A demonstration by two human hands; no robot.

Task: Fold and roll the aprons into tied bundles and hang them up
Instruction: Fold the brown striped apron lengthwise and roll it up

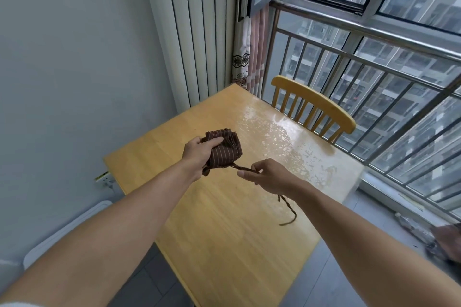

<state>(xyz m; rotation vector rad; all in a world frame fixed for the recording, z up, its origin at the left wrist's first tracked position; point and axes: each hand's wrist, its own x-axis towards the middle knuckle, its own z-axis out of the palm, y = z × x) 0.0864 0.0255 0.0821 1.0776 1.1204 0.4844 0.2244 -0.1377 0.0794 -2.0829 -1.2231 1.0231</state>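
Note:
A brown apron with thin pale stripes, rolled into a short thick bundle (228,149), is held above the wooden table (224,219). My left hand (199,151) grips the bundle from its left side. A thin brown strap (243,169) runs from the bundle's lower end to my right hand (268,177), which pinches it between thumb and fingers. The strap's loose end (289,209) hangs below my right hand, over the table.
A yellow wooden chair (314,104) stands at the table's far side, by the window railing (374,77). A white ribbed radiator (194,32) stands in the back corner beside a curtain (247,57). A wall socket (103,178) sits left of the table. Dark cloth (446,244) lies at far right.

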